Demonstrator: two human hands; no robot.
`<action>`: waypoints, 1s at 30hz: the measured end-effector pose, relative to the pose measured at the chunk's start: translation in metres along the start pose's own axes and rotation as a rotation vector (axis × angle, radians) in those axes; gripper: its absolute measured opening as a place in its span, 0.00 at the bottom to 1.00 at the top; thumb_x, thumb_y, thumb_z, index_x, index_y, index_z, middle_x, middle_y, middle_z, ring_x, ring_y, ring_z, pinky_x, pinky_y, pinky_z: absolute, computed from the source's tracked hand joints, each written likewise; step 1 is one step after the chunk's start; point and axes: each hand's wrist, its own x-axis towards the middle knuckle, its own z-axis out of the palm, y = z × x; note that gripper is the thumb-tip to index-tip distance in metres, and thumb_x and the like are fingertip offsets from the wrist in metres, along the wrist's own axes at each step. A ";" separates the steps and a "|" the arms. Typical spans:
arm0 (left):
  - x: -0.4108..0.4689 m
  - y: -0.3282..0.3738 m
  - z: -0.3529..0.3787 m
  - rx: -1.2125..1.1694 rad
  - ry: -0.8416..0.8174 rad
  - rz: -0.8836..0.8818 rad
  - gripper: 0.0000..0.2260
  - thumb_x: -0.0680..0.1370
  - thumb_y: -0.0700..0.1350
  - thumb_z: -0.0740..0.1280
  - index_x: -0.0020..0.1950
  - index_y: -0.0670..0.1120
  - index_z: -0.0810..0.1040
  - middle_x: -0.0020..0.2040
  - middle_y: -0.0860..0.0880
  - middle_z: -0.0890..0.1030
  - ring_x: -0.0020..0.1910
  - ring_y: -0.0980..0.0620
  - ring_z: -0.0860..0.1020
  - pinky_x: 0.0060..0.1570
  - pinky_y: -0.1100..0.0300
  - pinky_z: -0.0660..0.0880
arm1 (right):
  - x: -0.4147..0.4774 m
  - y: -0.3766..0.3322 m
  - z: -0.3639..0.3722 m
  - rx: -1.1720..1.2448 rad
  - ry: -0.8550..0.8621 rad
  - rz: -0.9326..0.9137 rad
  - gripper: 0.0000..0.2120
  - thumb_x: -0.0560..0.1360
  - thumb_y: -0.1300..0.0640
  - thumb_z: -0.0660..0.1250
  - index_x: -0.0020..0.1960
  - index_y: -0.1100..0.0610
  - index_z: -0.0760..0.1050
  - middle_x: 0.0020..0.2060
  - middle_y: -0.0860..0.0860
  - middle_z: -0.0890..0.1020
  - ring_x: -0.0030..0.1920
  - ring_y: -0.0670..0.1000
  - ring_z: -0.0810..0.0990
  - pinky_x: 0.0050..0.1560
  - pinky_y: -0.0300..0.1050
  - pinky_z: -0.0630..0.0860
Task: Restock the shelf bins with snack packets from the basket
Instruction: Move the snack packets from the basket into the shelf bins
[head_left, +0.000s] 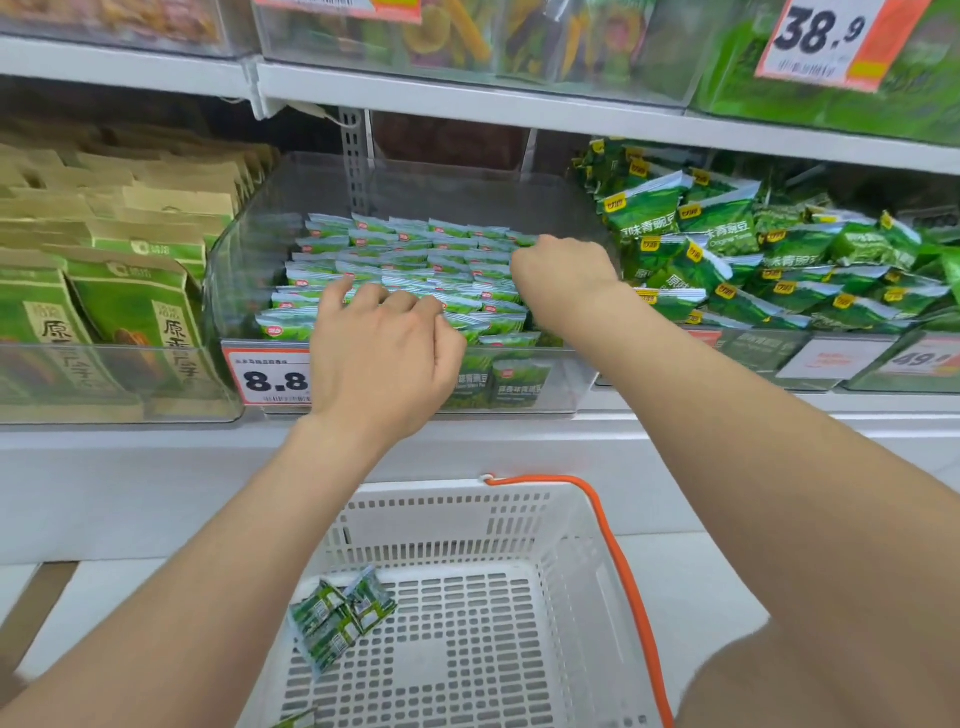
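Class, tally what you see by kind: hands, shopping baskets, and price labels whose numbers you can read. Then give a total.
Hands: 2, left hand, right hand
Baskets: 1, white basket
Readable price labels: 3, 38.9 label, 8.8 label, 49 label
Total: 6

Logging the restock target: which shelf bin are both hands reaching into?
The middle bin, tagged 8.8, with neat rows of small packets; neighbours hold tall bags and heaped packets.

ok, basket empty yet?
Nearly empty: a few green packets lie along the left side of the basket; the rest of its floor shows bare.
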 end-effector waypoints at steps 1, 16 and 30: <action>0.000 0.000 0.000 0.001 0.006 -0.001 0.26 0.82 0.51 0.47 0.50 0.47 0.85 0.47 0.46 0.87 0.51 0.40 0.80 0.69 0.43 0.66 | 0.002 -0.002 0.003 0.011 -0.009 -0.001 0.17 0.77 0.69 0.67 0.64 0.60 0.76 0.61 0.59 0.77 0.61 0.64 0.79 0.47 0.55 0.71; 0.000 -0.002 0.001 -0.028 0.006 0.013 0.23 0.82 0.50 0.49 0.44 0.47 0.83 0.42 0.46 0.85 0.45 0.40 0.79 0.64 0.45 0.69 | -0.008 0.013 -0.003 0.377 -0.140 0.009 0.07 0.77 0.71 0.62 0.43 0.61 0.69 0.42 0.58 0.71 0.48 0.60 0.69 0.41 0.50 0.70; -0.027 -0.011 -0.007 -0.570 0.228 0.281 0.11 0.69 0.36 0.62 0.48 0.43 0.80 0.45 0.46 0.80 0.47 0.40 0.77 0.46 0.46 0.71 | -0.116 -0.058 -0.042 0.314 0.124 -0.369 0.05 0.75 0.59 0.64 0.45 0.52 0.68 0.34 0.48 0.62 0.40 0.57 0.68 0.40 0.48 0.67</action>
